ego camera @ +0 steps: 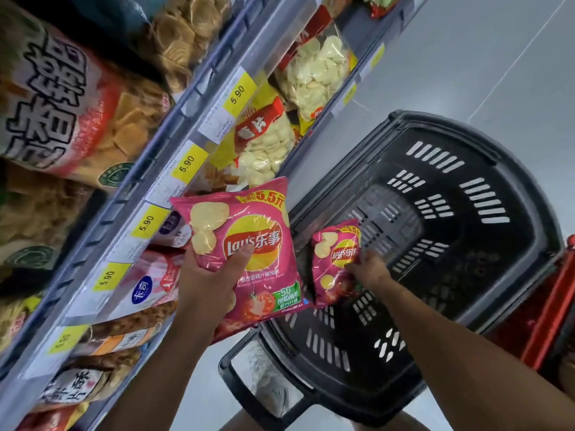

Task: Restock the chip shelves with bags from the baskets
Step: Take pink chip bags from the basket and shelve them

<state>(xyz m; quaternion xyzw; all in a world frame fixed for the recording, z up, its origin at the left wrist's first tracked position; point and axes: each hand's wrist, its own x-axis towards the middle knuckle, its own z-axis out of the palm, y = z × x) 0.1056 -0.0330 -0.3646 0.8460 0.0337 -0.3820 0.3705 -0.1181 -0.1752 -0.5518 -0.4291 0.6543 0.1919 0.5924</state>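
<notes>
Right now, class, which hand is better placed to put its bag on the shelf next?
The left hand: its pink bag is raised beside the shelf, while the right hand grips a second bag low at the black basket.

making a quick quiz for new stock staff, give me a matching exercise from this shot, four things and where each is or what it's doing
Column 1
1. left hand
2. right hand
3. black basket
4. yellow price tags

Column 2
a. stuck along the shelf rail
b. grips the lower pink bag over the basket
c. down on the grey floor, right of the shelves
d. holds the upper pink bag up by the shelves

Pairs: 1-d, 2-b, 3-c, 4-a
</notes>
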